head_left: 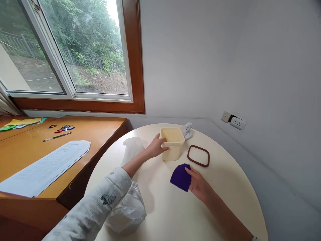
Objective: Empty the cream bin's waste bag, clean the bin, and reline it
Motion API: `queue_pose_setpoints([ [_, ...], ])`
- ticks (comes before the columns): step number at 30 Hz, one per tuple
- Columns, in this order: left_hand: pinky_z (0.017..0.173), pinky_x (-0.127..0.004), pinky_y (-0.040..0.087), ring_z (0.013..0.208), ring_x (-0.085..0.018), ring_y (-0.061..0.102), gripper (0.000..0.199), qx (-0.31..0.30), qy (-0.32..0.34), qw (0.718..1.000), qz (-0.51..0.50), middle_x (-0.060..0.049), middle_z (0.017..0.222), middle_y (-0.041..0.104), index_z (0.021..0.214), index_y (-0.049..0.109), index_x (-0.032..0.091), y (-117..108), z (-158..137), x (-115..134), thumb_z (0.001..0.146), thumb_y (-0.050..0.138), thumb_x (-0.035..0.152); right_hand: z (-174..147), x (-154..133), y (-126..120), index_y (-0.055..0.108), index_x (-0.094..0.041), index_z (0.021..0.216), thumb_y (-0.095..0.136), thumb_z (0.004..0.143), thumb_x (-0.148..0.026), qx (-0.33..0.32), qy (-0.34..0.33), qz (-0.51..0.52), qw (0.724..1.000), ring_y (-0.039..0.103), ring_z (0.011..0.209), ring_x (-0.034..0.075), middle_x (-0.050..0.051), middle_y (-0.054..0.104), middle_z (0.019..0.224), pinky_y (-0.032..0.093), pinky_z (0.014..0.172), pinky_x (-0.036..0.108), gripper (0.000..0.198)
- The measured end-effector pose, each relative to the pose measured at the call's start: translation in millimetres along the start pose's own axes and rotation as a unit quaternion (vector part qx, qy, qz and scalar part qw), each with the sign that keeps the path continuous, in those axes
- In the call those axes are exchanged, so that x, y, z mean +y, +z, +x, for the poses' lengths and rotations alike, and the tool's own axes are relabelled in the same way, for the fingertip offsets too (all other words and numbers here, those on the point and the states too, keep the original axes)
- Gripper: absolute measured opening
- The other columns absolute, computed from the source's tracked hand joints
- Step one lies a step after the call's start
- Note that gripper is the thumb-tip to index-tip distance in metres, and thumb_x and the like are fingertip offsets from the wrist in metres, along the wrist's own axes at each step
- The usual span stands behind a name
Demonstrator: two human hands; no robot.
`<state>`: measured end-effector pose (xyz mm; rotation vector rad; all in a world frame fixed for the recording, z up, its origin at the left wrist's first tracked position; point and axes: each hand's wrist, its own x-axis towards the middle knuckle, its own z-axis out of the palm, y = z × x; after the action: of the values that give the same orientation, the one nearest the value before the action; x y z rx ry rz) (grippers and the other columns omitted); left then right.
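Head view: purple cloth (pixel 180 178) between the right fingers (pixel 192 172).

At centre, the left hand (pixel 157 147) grips a cream tub (pixel 173 154) at its left edge on the round bench (pixel 230 177). Just below a brown frame (pixel 208 159), the right hand (pixel 200 186) holds purple cloth (pixel 180 178). A plastic bag (pixel 130 212) lies lower left, beneath the sleeve's (pixel 110 194) level.

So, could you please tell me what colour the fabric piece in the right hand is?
The fabric piece is deep purple; the head view shows it best.
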<state>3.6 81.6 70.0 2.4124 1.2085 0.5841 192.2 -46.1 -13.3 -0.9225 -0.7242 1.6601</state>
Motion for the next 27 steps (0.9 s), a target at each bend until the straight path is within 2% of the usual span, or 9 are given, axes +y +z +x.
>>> queue_pose_setpoints([
  [3,0.095,-0.047,0.037,0.125,-0.032,0.035,0.014,0.023,-0.003,1.0,-0.002,-0.016,0.124,0.041,0.084,0.054,0.017,9,-10,7,0.08,0.053,0.031,-12,-30,-5,0.059,-0.018,0.095,0.067,0.07,-0.029,-0.007,-0.021,-0.035,0.999,0.063,0.079,0.018,0.004,0.066,0.089,0.049,0.078,0.035,0.028],
  [7,0.102,-0.058,0.02,0.134,-0.037,0.01,0.016,0.062,-0.009,0.998,0.013,-0.017,0.136,0.028,0.08,0.05,0.017,20,-46,26,0.082,0.05,0.033,-18,-85,9,0.057,-0.018,0.103,0.067,0.07,-0.029,-0.02,-0.095,-0.089,0.991,0.063,0.083,0.02,0.007,0.065,0.096,0.05,0.077,0.038,0.036],
  [10,0.102,-0.061,0.018,0.135,-0.035,0.004,0.016,0.082,-0.009,0.996,0.025,-0.016,0.137,0.03,0.083,0.048,0.019,31,-73,41,0.084,0.047,0.035,-6,-116,29,0.055,-0.022,0.105,0.063,0.074,-0.029,-0.053,-0.167,-0.125,0.977,0.062,0.088,0.019,0.005,0.064,0.099,0.049,0.08,0.036,0.033],
  [13,0.101,-0.063,0.016,0.136,-0.034,-0.001,0.015,0.093,-0.008,0.995,0.023,-0.017,0.141,0.024,0.092,0.047,0.02,38,-93,53,0.085,0.045,0.034,17,-122,43,0.053,-0.021,0.104,0.06,0.075,-0.032,-0.081,-0.184,-0.229,0.952,0.061,0.086,0.017,0.005,0.062,0.1,0.049,0.078,0.035,0.032],
  [15,0.101,-0.064,0.016,0.136,-0.034,-0.003,0.017,0.087,-0.002,0.996,0.007,-0.017,0.143,0.018,0.095,0.046,0.021,38,-103,57,0.083,0.047,0.032,30,-117,45,0.053,-0.021,0.104,0.06,0.073,-0.029,-0.047,-0.193,-0.364,0.91,0.061,0.083,0.017,0.005,0.06,0.099,0.05,0.076,0.036,0.032],
  [18,0.1,-0.064,0.018,0.136,-0.034,-0.004,0.026,0.073,-0.001,0.997,-0.037,-0.014,0.145,0.013,0.104,0.044,0.024,30,-109,57,0.08,0.053,0.032,36,-108,44,0.053,-0.022,0.105,0.055,0.075,-0.023,0.041,-0.281,-0.538,0.794,0.058,0.091,0.018,0.006,0.057,0.108,0.048,0.08,0.037,0.03],
  [21,0.101,-0.061,0.019,0.136,-0.034,-0.004,0.063,0.057,-0.023,0.994,-0.095,-0.015,0.146,0.011,0.124,0.031,0.027,19,-105,47,0.072,0.064,0.034,23,-103,44,0.055,-0.022,0.103,0.045,0.081,-0.02,0.044,-0.356,-0.611,0.706,0.056,0.095,0.017,0.005,0.058,0.107,0.045,0.083,0.036,0.024],
  [24,0.104,-0.058,0.019,0.136,-0.033,0.002,0.105,0.019,-0.003,0.987,-0.16,-0.016,0.146,0.011,0.137,0.002,0.029,14,-95,31,0.061,0.074,0.038,7,-93,45,0.057,-0.021,0.096,0.04,0.083,-0.019,-0.002,-0.368,-0.643,0.671,0.057,0.091,0.017,0.004,0.062,0.097,0.045,0.08,0.032,0.021],
  [27,0.105,-0.052,0.023,0.135,-0.032,0.011,0.121,-0.008,0.035,0.976,-0.217,-0.015,0.146,0.011,0.138,-0.009,0.03,19,-83,17,0.055,0.078,0.039,0,-75,43,0.059,-0.02,0.093,0.033,0.084,-0.013,-0.051,-0.365,-0.654,0.661,0.057,0.087,0.016,0.004,0.065,0.09,0.044,0.079,0.032,0.028],
])
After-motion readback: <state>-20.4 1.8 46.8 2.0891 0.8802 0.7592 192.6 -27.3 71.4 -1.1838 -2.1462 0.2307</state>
